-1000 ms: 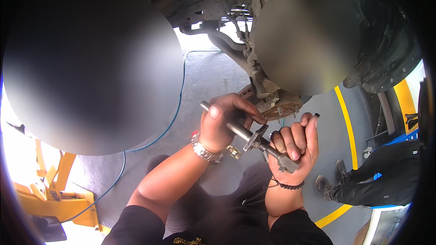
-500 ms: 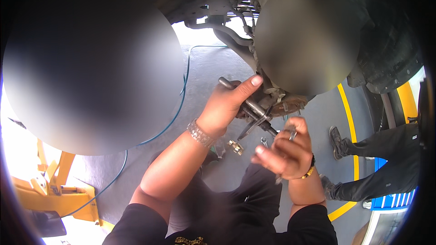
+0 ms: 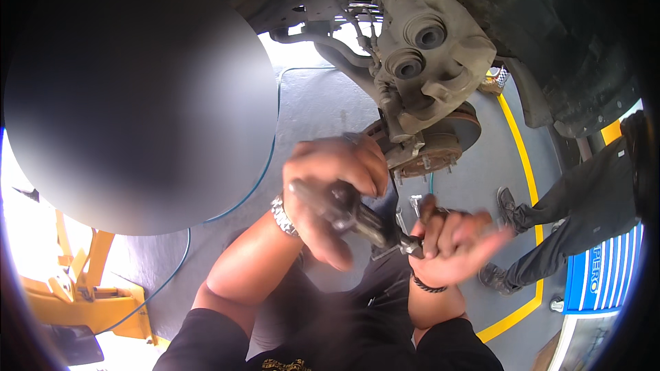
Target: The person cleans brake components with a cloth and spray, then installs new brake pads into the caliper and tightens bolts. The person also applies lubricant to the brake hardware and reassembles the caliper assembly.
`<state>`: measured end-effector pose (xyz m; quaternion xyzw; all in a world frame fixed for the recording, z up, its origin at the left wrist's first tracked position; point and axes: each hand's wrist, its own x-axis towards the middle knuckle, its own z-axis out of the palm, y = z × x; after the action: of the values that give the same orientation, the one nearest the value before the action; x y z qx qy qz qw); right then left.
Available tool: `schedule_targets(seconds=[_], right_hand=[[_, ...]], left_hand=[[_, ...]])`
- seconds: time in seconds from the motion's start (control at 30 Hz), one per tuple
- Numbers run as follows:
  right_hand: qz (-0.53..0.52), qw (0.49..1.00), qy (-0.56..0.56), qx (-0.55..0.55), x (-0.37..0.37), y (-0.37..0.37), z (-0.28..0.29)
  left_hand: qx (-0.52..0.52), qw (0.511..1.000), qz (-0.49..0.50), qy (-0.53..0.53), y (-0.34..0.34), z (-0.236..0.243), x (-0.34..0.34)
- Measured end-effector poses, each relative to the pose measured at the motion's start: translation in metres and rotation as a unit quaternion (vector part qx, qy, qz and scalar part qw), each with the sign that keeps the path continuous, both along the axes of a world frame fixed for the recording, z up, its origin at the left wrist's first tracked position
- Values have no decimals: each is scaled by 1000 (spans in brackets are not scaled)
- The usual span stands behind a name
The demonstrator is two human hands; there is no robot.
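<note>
My left hand [image 3: 330, 165] is curled round a dark metal brake piston spreader [image 3: 371, 228], blurred by motion and held in front of my lap. My right hand [image 3: 450, 244] has its fingers bent at the shiny lower-right end of that spreader; its outer fingers are smeared. Above both hands hangs a grey brake caliper [image 3: 457, 48], its two round pistons facing me. Below it sit a rusty brake disc [image 3: 471, 127] and a wheel hub [image 3: 430, 156] with studs. The spreader is apart from the caliper.
Dark wheel-arch lining [image 3: 584, 62] surrounds the caliper. A yellow lift arm [image 3: 103, 302] stands at left, and a teal hose [image 3: 256, 185] crosses the floor. At right are another person's legs [image 3: 577, 227], a yellow floor line [image 3: 526, 158] and a blue tool cabinet [image 3: 605, 268].
The spreader has come down and toward me, away from the hub, and has turned in my left hand. My right hand has moved slightly down and right. The caliper, blurred before, now shows plainly.
</note>
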<state>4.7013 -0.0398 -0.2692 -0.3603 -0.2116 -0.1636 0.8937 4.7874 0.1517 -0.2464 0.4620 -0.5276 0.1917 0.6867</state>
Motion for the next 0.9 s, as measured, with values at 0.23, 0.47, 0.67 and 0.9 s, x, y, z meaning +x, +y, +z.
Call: schedule_targets(seconds=[0.23,0.47,0.67,0.9], right_hand=[[-327,735,-420,-420,47,5,38],[-368,596,-528,-481,82,36,29],[-350,602,-479,-535,79,48,11],[-337,680,-396,-517,77,45,24]], left_hand=[[-227,808,218,498,-26,-17,-4],[-200,775,-25,599,-7,0,2],[-209,739,-78,635,-22,-2,18],[-227,731,-77,639,-37,2,38]])
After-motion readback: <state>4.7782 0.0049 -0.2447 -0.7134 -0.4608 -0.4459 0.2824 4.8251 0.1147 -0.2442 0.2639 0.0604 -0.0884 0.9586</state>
